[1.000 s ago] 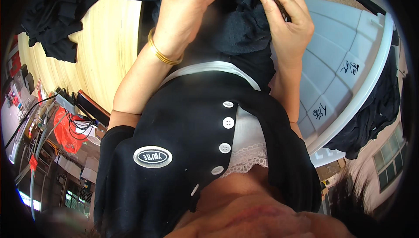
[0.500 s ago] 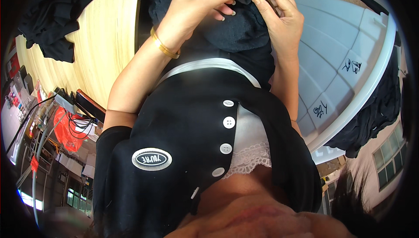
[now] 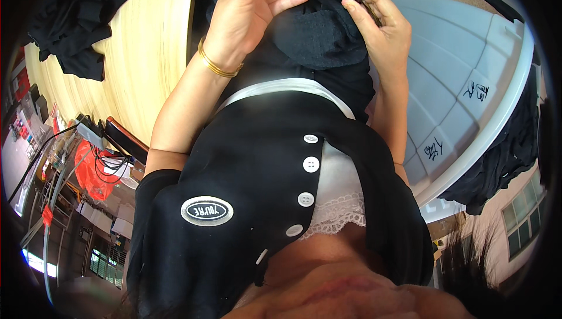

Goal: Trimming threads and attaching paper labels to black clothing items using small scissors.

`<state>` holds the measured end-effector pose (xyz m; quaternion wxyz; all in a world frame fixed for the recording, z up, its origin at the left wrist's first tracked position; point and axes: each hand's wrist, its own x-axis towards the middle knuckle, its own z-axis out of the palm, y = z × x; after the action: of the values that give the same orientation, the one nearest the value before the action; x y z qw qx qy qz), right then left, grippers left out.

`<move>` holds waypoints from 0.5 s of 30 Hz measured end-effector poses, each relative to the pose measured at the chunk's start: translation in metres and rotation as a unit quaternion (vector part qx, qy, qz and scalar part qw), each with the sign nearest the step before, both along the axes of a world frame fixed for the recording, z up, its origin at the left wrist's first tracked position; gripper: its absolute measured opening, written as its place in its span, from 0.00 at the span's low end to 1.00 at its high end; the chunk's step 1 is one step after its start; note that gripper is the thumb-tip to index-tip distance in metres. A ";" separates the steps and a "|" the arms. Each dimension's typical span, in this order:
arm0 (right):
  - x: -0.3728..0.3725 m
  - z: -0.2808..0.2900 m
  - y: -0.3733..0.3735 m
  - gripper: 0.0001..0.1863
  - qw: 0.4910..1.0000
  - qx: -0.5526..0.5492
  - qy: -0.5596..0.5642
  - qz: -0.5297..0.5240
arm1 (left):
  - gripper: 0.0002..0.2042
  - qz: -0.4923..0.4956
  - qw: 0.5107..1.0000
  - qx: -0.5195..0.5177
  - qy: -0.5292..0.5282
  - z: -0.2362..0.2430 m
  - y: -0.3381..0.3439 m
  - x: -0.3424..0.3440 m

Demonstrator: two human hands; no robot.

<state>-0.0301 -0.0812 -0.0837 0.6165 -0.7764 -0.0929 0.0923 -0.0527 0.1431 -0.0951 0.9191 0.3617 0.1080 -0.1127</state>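
Observation:
At the top edge, my left hand (image 3: 246,9), a gold bangle on its wrist, pinches an edge of a black garment (image 3: 319,38) between thumb and forefinger. The other fingers of that hand stretch out along the cloth, and the pinch itself is partly cut off by the picture's edge. The garment lies bunched over my lap. To the right, my right hand (image 3: 383,26) is closed round a small pair of dark thread snips (image 3: 364,4). Their points face the raised cloth; whether they touch it I cannot tell.
On my left stands a pale wood-grain table (image 3: 146,38) with black cloth (image 3: 76,32) heaped on its far side. A large light-grey plastic tub (image 3: 445,73) is close by my right arm, with more dark cloth (image 3: 497,167) beyond its rim. A red plastic bag (image 3: 93,170) and cables hang at left.
My left hand has moved up and slightly left, raising an edge of the black garment. My right hand with the snips has shifted slightly right and down.

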 end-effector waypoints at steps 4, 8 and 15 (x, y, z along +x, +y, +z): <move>-0.012 0.008 0.005 0.17 0.999 -0.013 -0.045 -0.007 | 0.05 0.002 0.987 -0.152 -0.049 0.009 -0.006 -0.002; -0.014 0.019 0.010 0.18 0.994 -0.069 -0.090 0.001 | 0.08 -0.020 0.994 -0.100 0.031 0.011 0.000 -0.005; -0.013 0.016 0.015 0.19 0.982 -0.109 -0.155 0.008 | 0.10 -0.038 0.985 -0.162 0.051 -0.002 0.007 -0.007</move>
<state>-0.0436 -0.0665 -0.0679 0.5052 -0.8433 -0.1830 -0.0150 -0.0595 0.1497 -0.0969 0.9539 0.2054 0.1214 -0.1821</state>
